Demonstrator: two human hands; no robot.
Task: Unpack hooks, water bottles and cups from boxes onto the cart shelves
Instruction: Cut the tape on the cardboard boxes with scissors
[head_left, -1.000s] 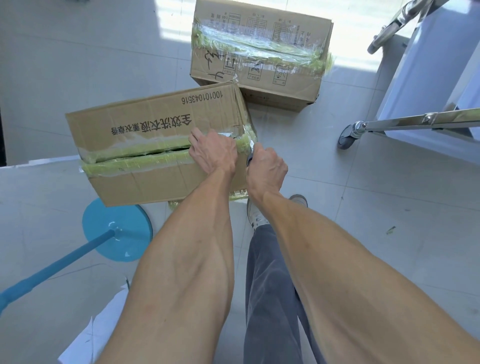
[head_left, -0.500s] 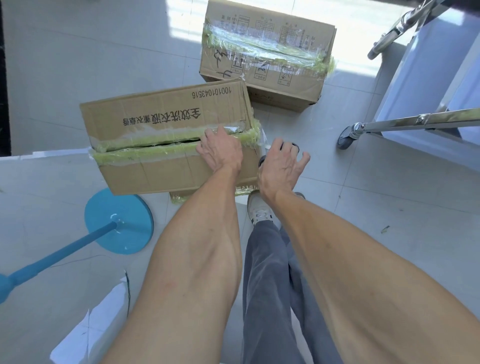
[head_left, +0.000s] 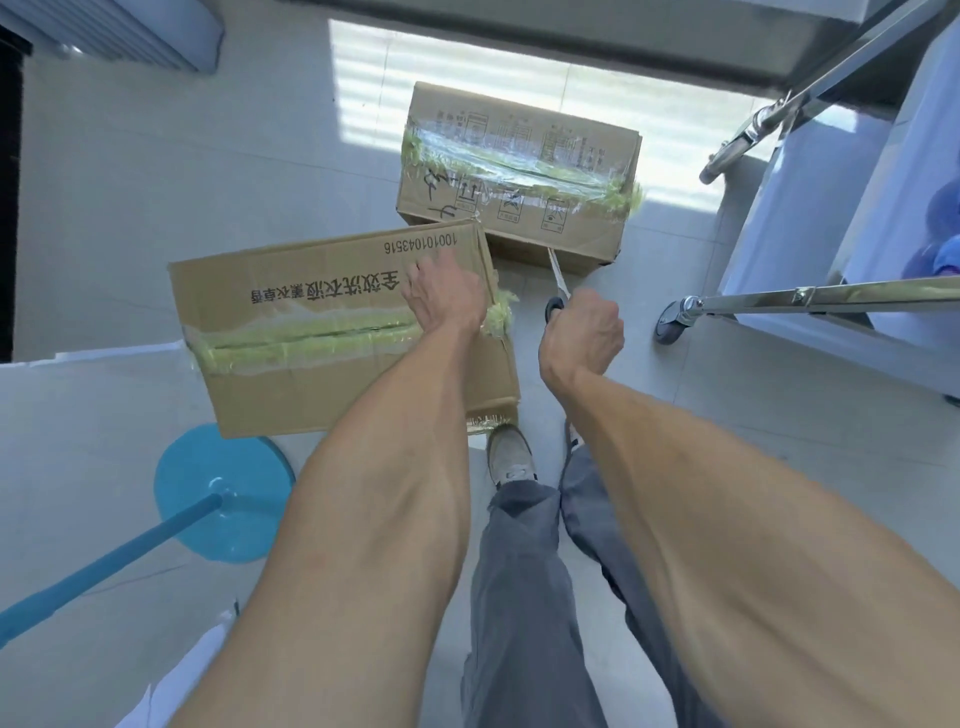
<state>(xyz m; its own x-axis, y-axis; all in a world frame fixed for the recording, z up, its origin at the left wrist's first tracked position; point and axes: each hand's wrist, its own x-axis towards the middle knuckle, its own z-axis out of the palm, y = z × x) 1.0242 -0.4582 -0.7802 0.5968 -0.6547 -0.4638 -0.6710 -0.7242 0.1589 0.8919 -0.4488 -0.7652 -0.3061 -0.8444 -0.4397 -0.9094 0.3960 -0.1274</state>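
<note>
A blue round base (head_left: 223, 491) with its pole (head_left: 104, 564) stands on the tiled floor (head_left: 156, 171); perhaps a mop.

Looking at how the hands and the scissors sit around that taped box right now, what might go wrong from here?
1. The right hand grips scissors with the blades pointing forward; the left hand rests on the near box by its tape seam, so a slip could nick it.
2. A deep cut might damage the hidden contents.
3. The near box overhangs the shoe; it may shift under pressure.
</note>
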